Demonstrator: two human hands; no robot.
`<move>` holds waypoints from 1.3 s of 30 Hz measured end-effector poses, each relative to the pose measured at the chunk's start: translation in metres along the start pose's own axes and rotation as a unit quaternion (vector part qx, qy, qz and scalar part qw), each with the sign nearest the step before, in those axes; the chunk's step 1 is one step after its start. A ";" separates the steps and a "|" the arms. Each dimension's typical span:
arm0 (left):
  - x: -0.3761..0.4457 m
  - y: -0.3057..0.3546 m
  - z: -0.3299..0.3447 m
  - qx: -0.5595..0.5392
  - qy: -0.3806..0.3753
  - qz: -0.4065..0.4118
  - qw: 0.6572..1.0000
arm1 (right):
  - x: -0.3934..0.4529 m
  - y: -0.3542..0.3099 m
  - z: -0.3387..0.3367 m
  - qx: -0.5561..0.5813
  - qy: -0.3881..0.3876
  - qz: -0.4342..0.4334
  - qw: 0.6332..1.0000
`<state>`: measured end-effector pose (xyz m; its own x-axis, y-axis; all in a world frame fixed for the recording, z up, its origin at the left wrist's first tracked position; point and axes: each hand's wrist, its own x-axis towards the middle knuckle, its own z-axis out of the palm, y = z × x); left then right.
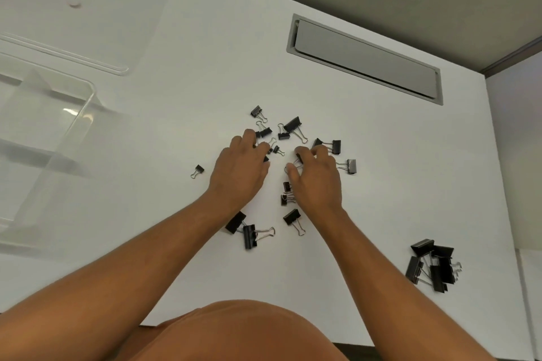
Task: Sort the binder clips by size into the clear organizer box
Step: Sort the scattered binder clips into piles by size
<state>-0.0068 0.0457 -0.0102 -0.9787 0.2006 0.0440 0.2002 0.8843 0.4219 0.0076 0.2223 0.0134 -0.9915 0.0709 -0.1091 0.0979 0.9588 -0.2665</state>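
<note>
Two hands work in a scatter of black binder clips [291,125] on the white surface [176,141], clips pointing every way. Left hand [239,171] curls over small clips; right hand [315,177] pinches one. Big clips [432,265] sit piled far right; the clear organizer box [44,126] stands left.

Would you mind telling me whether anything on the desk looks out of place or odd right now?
Nothing looks damaged. One small binder clip lies alone, left of the scattered clips under both hands, and a pile of large clips sits far right. The organizer box holds no clips yet.
</note>
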 end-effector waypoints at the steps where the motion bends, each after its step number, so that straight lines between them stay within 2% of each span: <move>1: -0.001 -0.002 0.000 -0.008 0.006 0.002 1.000 | 0.000 -0.001 0.001 0.005 0.003 -0.002 1.000; 4: -0.005 -0.004 -0.004 -0.057 0.014 -0.010 0.998 | 0.004 -0.001 0.002 0.033 -0.006 0.005 0.999; 7: -0.009 -0.004 -0.015 -0.145 0.032 -0.056 0.987 | 0.010 0.001 -0.002 0.059 -0.030 0.012 0.998; 10: -0.018 -0.007 -0.037 -0.240 0.045 -0.093 0.965 | 0.011 0.006 -0.003 0.023 -0.047 -0.017 0.998; 12: -0.033 -0.013 -0.054 -0.264 0.042 -0.116 0.957 | 0.010 0.006 -0.003 0.005 -0.060 -0.025 0.998; 14: -0.053 -0.023 -0.068 -0.250 0.015 -0.141 0.958 | 0.011 0.005 -0.001 -0.003 -0.061 -0.026 0.998; 16: -0.076 -0.033 -0.075 -0.216 -0.044 -0.170 0.960 | 0.013 0.005 -0.001 -0.017 -0.051 -0.038 0.998; 18: -0.100 -0.041 -0.073 -0.188 -0.103 -0.201 0.956 | 0.014 0.005 0.000 -0.030 -0.038 -0.060 0.997; 20: -0.121 -0.042 -0.065 -0.174 -0.131 -0.215 0.952 | 0.014 0.006 -0.001 -0.041 -0.024 -0.077 0.996; 25: -0.136 -0.032 -0.050 -0.157 -0.115 -0.198 0.961 | -0.015 -0.003 -0.019 0.023 0.033 -0.152 0.988; 27: -0.137 -0.030 -0.047 -0.154 -0.112 -0.191 0.963 | -0.040 -0.005 -0.021 0.046 0.012 -0.191 0.980; 30: -0.140 -0.030 -0.044 -0.161 -0.110 -0.190 0.962 | -0.073 -0.005 -0.008 0.004 -0.040 -0.231 0.972; 35: -0.142 -0.032 -0.045 -0.182 -0.106 -0.197 0.957 | -0.091 -0.003 0.012 -0.007 -0.077 -0.250 0.965; 39: -0.139 -0.029 -0.046 -0.191 -0.107 -0.167 0.961 | -0.097 -0.009 0.020 0.024 -0.112 -0.251 0.961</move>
<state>0.1215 -0.0272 0.0126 -0.9457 0.0511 -0.3211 -0.1944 0.7028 0.6843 0.1045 0.2011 0.0075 -0.8723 -0.4630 -0.1570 -0.3786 0.8430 -0.3822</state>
